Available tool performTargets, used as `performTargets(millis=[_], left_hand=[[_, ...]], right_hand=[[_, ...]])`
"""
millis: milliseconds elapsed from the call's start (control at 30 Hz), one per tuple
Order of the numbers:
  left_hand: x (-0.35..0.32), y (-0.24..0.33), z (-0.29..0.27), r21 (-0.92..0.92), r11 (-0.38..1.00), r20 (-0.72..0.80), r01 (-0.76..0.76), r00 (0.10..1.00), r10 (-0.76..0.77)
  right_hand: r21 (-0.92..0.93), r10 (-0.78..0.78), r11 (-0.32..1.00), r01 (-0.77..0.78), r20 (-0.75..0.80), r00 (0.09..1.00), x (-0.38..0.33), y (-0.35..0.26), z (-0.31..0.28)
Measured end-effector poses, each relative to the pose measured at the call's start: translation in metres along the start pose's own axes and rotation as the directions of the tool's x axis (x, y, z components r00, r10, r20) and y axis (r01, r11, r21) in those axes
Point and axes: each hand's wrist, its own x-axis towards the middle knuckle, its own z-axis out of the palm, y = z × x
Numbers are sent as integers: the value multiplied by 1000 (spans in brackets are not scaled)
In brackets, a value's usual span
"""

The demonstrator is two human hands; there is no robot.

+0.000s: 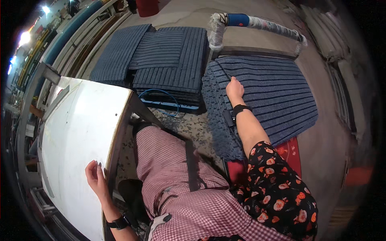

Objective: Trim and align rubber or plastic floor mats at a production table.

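Broadly, a white worktable [80,132] fills the left of the view, and a stack of blue-grey striped mats [273,96] lies on a cart to the right, under a padded cart handle [261,24]. More striped mats [161,56] are piled on the floor beyond, just beside a blue cable [161,93]. The person sits between them in checked pink trousers [177,180]. The right hand [234,89] rests on the top mat near its left edge, fingers curled; whether it pinches the mat cannot be told. The left hand [95,173] lies loosely open at the table's edge, holding nothing.
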Motion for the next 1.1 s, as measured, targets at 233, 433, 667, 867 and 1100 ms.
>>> performTargets(millis=[233, 433, 667, 867, 1100], left_hand=[[9, -9, 8, -12, 1000, 58, -9, 998, 9], [5, -11, -2, -47, 996, 119, -76, 990, 81], [50, 46, -43, 287, 957, 653, -51, 741, -156], [115, 68, -32, 460, 882, 592, -106, 777, -216], [191, 31, 13, 531, 728, 604, -434, 796, 34]], right_hand=[[30, -132, 991, 131, 61, 989, -35, 7, -6], [110, -225, 968, 227, -29, 974, -51, 18, 0], [114, -289, 943, 313, -186, 939, -54, 18, 12], [93, -289, 946, 312, -196, 937, -51, 13, 4], [108, -194, 973, 202, -81, 978, -48, -6, 5]])
